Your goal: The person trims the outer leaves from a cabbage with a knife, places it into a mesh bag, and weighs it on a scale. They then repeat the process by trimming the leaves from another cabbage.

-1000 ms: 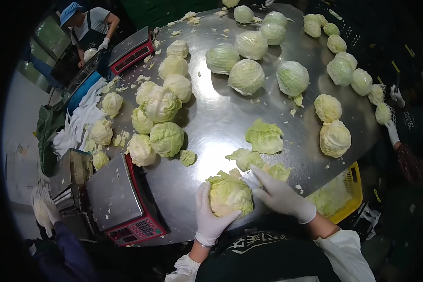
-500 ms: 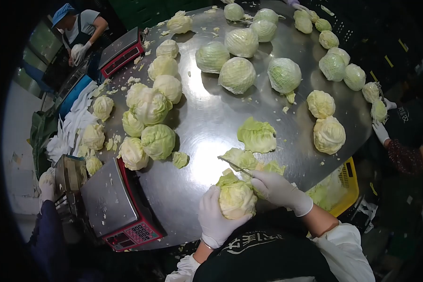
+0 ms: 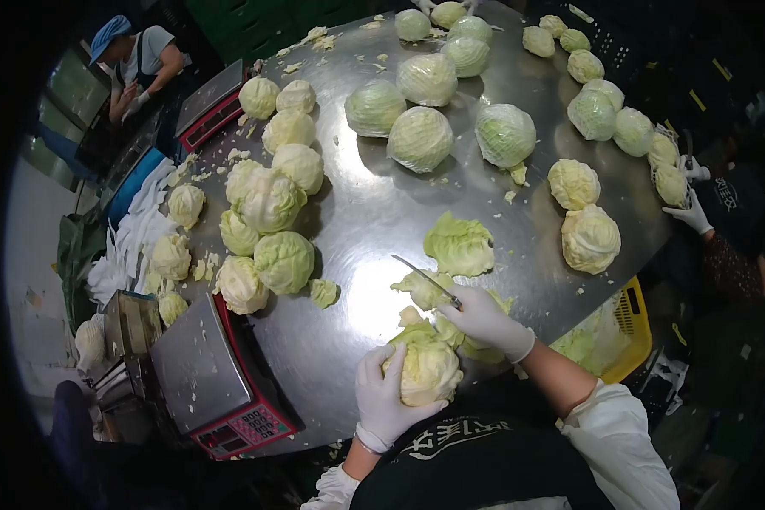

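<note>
A pale green cabbage sits at the table's near edge, a loose leaf at its top. My left hand, in a white glove, is wrapped around its left side. Just above and to the right, my gloved right hand grips a knife whose thin blade points up and left. Cut leaf pieces lie under and beside the blade, partly hidden by the right hand. Farther off rests a larger loose cabbage leaf.
Unwrapped cabbages cluster on the left and film-wrapped ones at the back of the metal table. A red-edged scale stands at near left. A yellow basket holds leaves at right. Co-workers stand at upper left and right.
My right hand and the knife have lifted slightly away from the cabbage, up and to the left. My left hand still holds the cabbage. At the back, a co-worker's hands now hold a cabbage.
</note>
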`<state>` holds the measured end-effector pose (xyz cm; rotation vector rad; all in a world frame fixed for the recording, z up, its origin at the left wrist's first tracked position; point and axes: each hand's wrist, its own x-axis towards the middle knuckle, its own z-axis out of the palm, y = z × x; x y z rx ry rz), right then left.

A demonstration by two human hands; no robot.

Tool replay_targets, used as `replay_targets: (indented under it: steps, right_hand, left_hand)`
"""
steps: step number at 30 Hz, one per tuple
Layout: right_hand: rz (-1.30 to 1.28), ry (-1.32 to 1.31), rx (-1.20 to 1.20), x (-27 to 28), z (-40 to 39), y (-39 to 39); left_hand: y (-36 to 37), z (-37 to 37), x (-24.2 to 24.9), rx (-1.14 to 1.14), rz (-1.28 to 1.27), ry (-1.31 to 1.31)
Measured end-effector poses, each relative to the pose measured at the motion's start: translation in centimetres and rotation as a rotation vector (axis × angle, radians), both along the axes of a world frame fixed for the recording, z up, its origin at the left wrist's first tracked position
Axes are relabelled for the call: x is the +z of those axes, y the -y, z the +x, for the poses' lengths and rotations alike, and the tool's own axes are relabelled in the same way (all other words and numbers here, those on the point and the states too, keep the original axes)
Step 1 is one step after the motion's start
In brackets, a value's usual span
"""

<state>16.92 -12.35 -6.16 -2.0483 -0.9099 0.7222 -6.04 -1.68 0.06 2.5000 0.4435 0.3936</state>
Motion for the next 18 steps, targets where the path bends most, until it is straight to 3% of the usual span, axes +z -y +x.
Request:
replay_targets:
  steps: [4, 6, 7, 9, 12, 14, 16, 18]
  right_hand:
    - [-0.22, 0.017, 0.031, 0.5, -0.1, 0.0]
    - [0.232, -0.058, 0.004, 4.4, -1.4, 0.2]
    - [0.228, -0.064, -0.001, 5.7, -2.1, 0.1]
    - [0.224, 0.019, 0.21, 7.5, -3.3, -0.4]
    - [0.097, 0.031, 0.353, 5.4, -3.4, -2.2]
    - [0.01, -0.055, 0.29, 4.8, -2.4, -3.2]
    - [-0.138, 0.092, 0.263, 4.7, -2.0, -3.8]
    - [-0.064, 0.206, 0.237, 0.2, -1.7, -2.4]
  left_hand:
    - [-0.9, -2.1, -1.1, -0.027, -0.056, 0.03]
    - [-1.1, -2.7, -1.0, -0.005, -0.124, 0.033]
    - [-1.1, -2.8, -1.0, 0.016, -0.196, 0.047]
    - [-0.8, -1.8, 0.0, -0.019, -0.137, -0.007]
    - [-0.7, -1.1, -0.4, -0.083, -0.051, -0.054]
    - [-1.4, -1.6, -1.0, -0.099, -0.058, -0.002]
    - [-2.0, -2.1, -0.8, -0.099, -0.071, -0.03]
    - [-2.8, -3.2, -0.6, -0.103, -0.082, -0.064]
